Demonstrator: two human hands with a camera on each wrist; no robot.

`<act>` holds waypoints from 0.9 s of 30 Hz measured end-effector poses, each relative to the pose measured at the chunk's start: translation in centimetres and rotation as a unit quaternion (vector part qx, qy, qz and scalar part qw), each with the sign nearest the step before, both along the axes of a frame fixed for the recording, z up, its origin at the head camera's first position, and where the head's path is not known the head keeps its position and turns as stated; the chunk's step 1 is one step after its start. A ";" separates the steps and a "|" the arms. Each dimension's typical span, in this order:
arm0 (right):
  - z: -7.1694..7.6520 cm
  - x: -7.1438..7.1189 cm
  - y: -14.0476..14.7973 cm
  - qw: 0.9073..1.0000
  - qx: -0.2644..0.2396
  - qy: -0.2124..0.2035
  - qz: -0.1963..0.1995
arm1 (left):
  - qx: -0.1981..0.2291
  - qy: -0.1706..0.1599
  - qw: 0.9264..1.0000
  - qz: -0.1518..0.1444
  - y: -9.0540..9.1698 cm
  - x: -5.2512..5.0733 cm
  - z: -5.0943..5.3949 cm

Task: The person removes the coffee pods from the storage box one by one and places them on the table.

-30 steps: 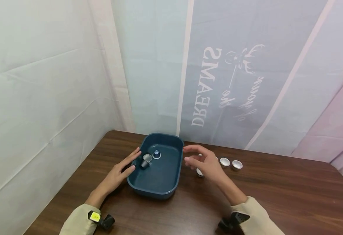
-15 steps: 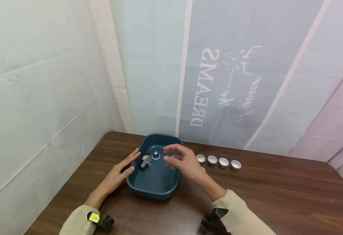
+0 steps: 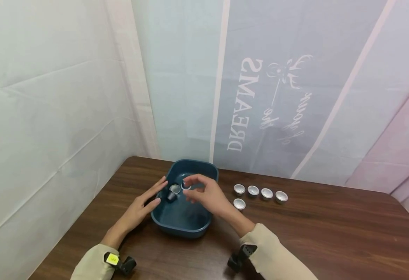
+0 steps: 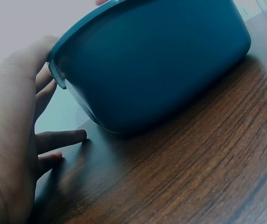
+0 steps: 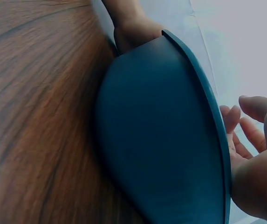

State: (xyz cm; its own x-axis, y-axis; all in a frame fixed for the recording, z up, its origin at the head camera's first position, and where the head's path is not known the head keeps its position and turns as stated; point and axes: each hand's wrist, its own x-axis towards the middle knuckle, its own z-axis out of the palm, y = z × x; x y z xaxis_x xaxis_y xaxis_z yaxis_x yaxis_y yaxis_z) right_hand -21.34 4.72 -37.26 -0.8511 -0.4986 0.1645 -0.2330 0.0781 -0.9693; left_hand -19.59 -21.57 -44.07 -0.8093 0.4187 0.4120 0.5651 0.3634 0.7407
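Note:
A dark blue plastic bin point(image 3: 190, 221) stands on the table. My left hand point(image 3: 136, 212) rests against its left rim, fingers fairly straight, the thumb on the edge. My right hand point(image 3: 204, 194) is over the bin, thumb and fingers apart. Between those fingertips, as seen from the head, a blue coffee capsule point(image 3: 186, 187) shows partly on the bin's floor; contact is unclear. Left of it lie a dark coffee capsule point(image 3: 172, 195) and a silver foil-topped coffee capsule point(image 3: 174, 189). The right wrist view shows nothing between my right fingers point(image 5: 254, 133).
Right of the bin, several foil-topped coffee capsules point(image 3: 253, 190) stand in a row on the brown wooden table point(image 3: 323, 229). One more foil-topped capsule point(image 3: 239, 204) sits in front of the row's left end. Cloth curtains point(image 3: 183, 97) hang behind the table and along its left side.
My right hand has moved left from beside the capsules on the table, across the bin's right rim, to over the blue capsule. My left hand stays at the rim.

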 end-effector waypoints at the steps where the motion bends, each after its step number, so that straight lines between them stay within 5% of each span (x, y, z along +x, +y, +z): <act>1: 0.1 -0.1 -0.2 1.000 0.002 -0.003 0.002 | 0.000 0.001 1.000 -0.001 0.0 -0.1 0.0; 9: 1.8 0.7 -1.6 0.999 0.029 -0.018 0.021 | -0.005 0.001 1.000 -0.005 -0.2 -0.2 -0.2; 16: -0.9 -0.9 -2.4 0.998 0.059 -0.023 0.011 | -0.002 -0.006 1.000 -0.006 -0.2 -0.3 -0.3; 22: -1.2 -1.1 -3.1 0.996 0.081 -0.039 0.009 | -0.007 -0.002 1.000 -0.002 -0.2 -0.2 -0.2; 27: -1.4 -1.2 -3.5 0.993 0.097 -0.069 0.016 | -0.005 -0.008 1.000 -0.003 0.3 0.6 1.2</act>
State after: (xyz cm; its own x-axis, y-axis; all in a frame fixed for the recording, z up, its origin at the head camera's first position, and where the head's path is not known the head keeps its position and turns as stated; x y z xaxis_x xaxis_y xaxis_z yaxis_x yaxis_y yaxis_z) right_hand -22.51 1.27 -38.67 -0.8426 -0.5358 -0.0548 -0.1041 0.2617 -0.9595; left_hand -18.95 -21.25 -42.91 -0.8131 0.4277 0.3949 0.5554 0.3667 0.7464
